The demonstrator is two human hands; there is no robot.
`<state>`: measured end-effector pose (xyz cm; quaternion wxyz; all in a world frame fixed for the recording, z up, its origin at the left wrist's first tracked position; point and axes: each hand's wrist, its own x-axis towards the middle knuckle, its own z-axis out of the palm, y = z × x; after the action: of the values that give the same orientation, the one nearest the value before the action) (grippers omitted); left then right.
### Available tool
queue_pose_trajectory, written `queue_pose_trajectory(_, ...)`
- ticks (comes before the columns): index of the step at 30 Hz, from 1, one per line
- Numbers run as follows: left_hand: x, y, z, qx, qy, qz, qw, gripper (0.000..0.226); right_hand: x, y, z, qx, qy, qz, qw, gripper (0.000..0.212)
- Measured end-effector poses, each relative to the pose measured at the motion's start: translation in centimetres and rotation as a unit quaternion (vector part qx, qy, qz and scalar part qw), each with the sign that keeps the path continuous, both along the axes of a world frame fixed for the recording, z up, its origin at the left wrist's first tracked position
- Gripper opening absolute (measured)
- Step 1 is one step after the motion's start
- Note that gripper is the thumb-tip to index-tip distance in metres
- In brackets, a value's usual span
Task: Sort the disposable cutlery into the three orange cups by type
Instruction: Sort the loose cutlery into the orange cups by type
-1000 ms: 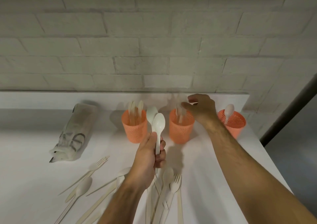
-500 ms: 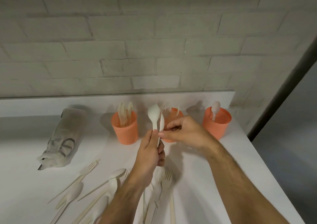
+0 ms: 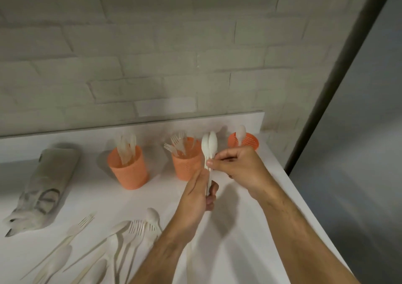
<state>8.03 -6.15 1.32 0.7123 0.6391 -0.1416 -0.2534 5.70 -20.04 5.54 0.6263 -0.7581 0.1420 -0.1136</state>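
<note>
White countertop (image 3: 250, 229) under grey brick: left hand (image 3: 195, 198) grips two spoons (image 3: 209, 146) upright, right hand (image 3: 237, 166) pinching their handles beside the middle orange cup (image 3: 185, 166)

a white worktop (image 3: 250, 229) runs up to a far wall of pale painted brick (image 3: 152, 55), its right edge dropping off beside a dark slanted post (image 3: 339, 74), with a smooth grey surface (image 3: 369, 153) to the right of it under soft, dim light.

L grip (image 3: 196, 194) + R grip (image 3: 236, 166) both pinching
</note>
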Motion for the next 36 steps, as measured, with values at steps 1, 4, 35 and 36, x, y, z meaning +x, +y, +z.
queue_pose_trajectory(1,0.0,-0.3,0.0,0.0,-0.002,0.006,1.0,0.029,-0.2,-0.3,-0.1,-0.012,-0.002,-0.005,1.0,0.01)
queue_pose_trajectory(4,0.0,-1.4,-0.3,0.015,-0.053,0.022,0.998,0.028,-0.5,-0.9,-0.5,-0.043,-0.006,-0.016,0.999,0.011)
queue_pose_trajectory(35,3.2,-2.5,-7.1,0.475,-0.355,-0.155,0.79,0.058,7.1,-15.1,-3.0,-0.276,0.104,-0.147,0.944,0.04)
queue_pose_trajectory(36,3.2,-2.5,-7.1,0.475,-0.352,-0.157,0.791,0.058,6.9,-15.1,-3.0,-0.279,0.101,-0.148,0.943,0.038)
